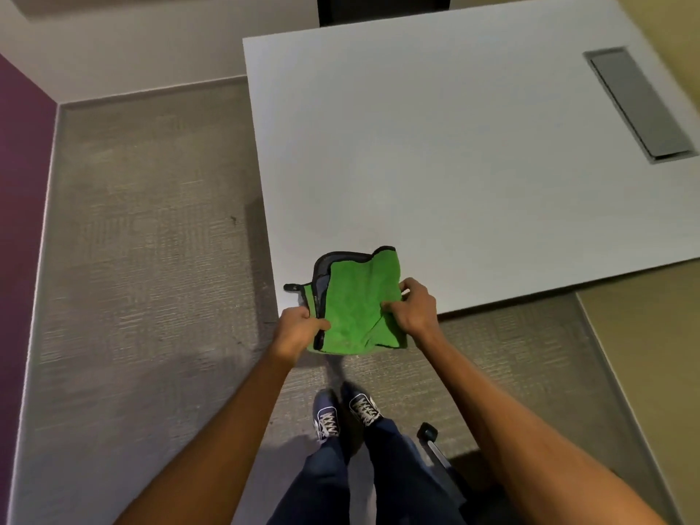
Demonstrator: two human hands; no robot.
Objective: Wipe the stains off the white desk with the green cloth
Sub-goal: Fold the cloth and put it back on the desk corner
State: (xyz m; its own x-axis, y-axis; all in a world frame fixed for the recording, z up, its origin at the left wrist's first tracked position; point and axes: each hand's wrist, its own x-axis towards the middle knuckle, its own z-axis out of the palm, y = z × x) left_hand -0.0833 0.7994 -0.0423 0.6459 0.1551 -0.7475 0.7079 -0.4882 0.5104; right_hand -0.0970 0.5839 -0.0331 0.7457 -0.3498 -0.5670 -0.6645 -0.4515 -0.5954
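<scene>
The grey carpet spreads below and to the left of my hands, and the white desk stretches away ahead of them and off to the right, its near corner just under my fingers. Far beyond my right hand, a grey cable-tray lid is set into the desk top; it lies closed, so I cannot tell what is in it. I see no stains on the desk from here, and no writing I can read anywhere. The green cloth hangs between my two hands over the desk's near corner, its dark-edged grey underside folded out on the left. My left hand is clenched on the cloth's left edge, knuckles up, forearm reaching in from below. My right hand pinches the right side, thumb and fingers closed on the fabric. Under both hands are my navy sneakers, and right of them a chair caster.
</scene>
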